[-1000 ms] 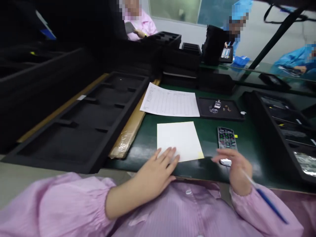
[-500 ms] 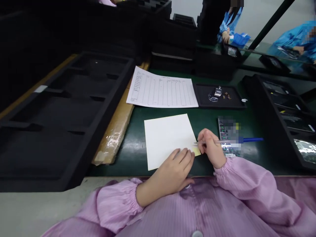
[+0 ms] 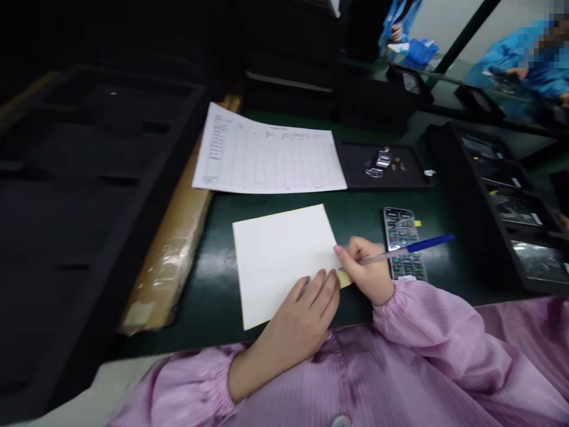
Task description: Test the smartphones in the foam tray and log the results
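Observation:
A white sheet of paper (image 3: 280,255) with a yellow corner lies on the dark green table. My left hand (image 3: 306,305) rests flat on its lower right part, fingers stretched out. At the sheet's right edge my right hand (image 3: 367,270) is closed around a ballpoint pen (image 3: 402,250) with a clear barrel and blue cap end. The pen slants up to the right, and its tip is near the yellow corner. Just beyond the right hand lies a flat panel with rows of dark cells (image 3: 402,228), partly behind the pen.
Printed forms (image 3: 271,160) lie behind the sheet. Beside them sits a small black tray (image 3: 355,169) with shiny and brass-coloured bits. Large black trays stand left (image 3: 146,196) and right (image 3: 471,196). A taped cardboard strip (image 3: 173,255) runs along the left. Co-workers in blue (image 3: 507,59) are across.
The view has shifted, so the table things appear further left. My right hand has turned the pen to a steeper slant, its fingers now curled closer around it. The left hand stays on the sheet.

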A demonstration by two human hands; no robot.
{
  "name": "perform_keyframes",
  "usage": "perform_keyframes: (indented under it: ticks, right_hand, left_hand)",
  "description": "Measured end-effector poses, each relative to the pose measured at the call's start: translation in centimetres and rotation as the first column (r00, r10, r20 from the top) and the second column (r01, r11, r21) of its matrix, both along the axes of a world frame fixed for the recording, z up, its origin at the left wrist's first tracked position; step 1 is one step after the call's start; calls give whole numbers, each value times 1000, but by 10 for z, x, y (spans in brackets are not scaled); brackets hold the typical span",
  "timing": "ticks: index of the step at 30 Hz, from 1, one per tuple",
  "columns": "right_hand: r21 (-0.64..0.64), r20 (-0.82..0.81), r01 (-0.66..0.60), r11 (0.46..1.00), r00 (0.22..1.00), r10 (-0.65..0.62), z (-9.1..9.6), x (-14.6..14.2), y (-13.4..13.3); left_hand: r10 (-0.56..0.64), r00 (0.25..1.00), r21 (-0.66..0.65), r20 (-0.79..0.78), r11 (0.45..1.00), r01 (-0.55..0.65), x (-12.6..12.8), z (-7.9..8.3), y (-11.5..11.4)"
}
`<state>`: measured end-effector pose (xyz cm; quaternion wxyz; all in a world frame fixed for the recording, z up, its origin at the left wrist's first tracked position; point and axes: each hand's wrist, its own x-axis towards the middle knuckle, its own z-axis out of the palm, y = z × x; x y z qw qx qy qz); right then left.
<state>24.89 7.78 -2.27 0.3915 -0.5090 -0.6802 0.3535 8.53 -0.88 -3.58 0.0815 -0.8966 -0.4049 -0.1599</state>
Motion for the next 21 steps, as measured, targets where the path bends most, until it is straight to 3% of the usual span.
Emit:
perform_keyframes:
  ticks: [10, 21]
  right_hand:
    - [-30, -40, -18, 999, 999, 17, -1, -4, 5]
    - [-37, -13, 44, 998, 999, -45, 2, 4, -3]
  left_hand:
    - [-28, 996, 41, 81, 999, 25, 1, -5, 5]
    - [-2, 1000, -81, 23, 997, 4, 0, 1, -3]
